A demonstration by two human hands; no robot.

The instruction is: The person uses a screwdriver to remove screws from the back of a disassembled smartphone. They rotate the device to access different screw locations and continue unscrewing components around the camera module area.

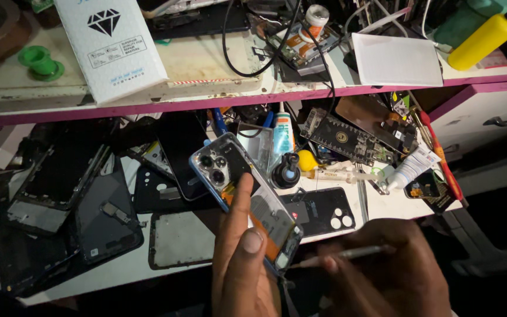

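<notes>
Fingers (243,199) of the left hand (242,258) wrap around an opened smartphone (247,196), the thumb lying along its exposed back and the rest curled beneath its edge. That phone tilts diagonally above the front of the tabletop (118,273), its triple camera cluster pointing up and to the left, and orange flex parts and a metal shield show inside the blue frame. At the lower right, the right hand (394,270) pinches a slim metal tool (338,255) between thumb and fingertips; the tool's tip meets the phone's lower end.

Around the hands, the cluttered tabletop carries a black phone back cover (321,211) with camera holes just right of the held phone, a grey rectangular panel (180,238) to its left, and dark disassembled screens (60,176) farther left. Behind the phone stand a small black bottle (287,171), a white glue tube (283,134) and a dark green circuit board (347,138). On the shelf above lean a white box (112,47) and a yellow bottle (482,41).
</notes>
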